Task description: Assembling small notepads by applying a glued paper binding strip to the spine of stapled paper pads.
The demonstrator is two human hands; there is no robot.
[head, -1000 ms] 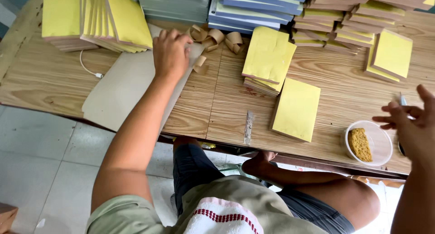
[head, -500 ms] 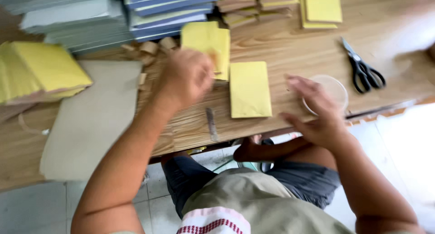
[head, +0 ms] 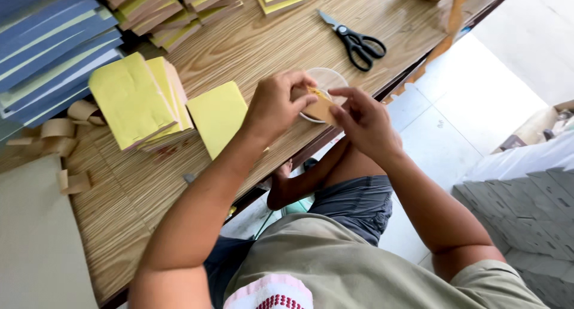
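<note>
My left hand (head: 276,103) and my right hand (head: 366,122) meet over a small clear bowl (head: 327,82) at the table's near edge. Together they pinch a small brown paper strip (head: 320,107) just above the bowl. The bowl's contents are mostly hidden by my fingers. A single yellow booklet (head: 219,115) lies flat just left of my left hand. A leaning pile of yellow booklets (head: 134,103) stands further left.
Black scissors (head: 354,41) lie beyond the bowl on the wooden table (head: 257,46). Blue-covered stacks (head: 48,46) and more yellow stacks (head: 179,10) fill the back. Curled brown paper strips (head: 60,129) and a grey board (head: 36,237) sit at left. Tiled floor (head: 478,100) lies at right.
My left hand left the brown strips at the left and came over to the bowl. My right hand came in to meet it. Both now pinch a brown strip. The view swung right.
</note>
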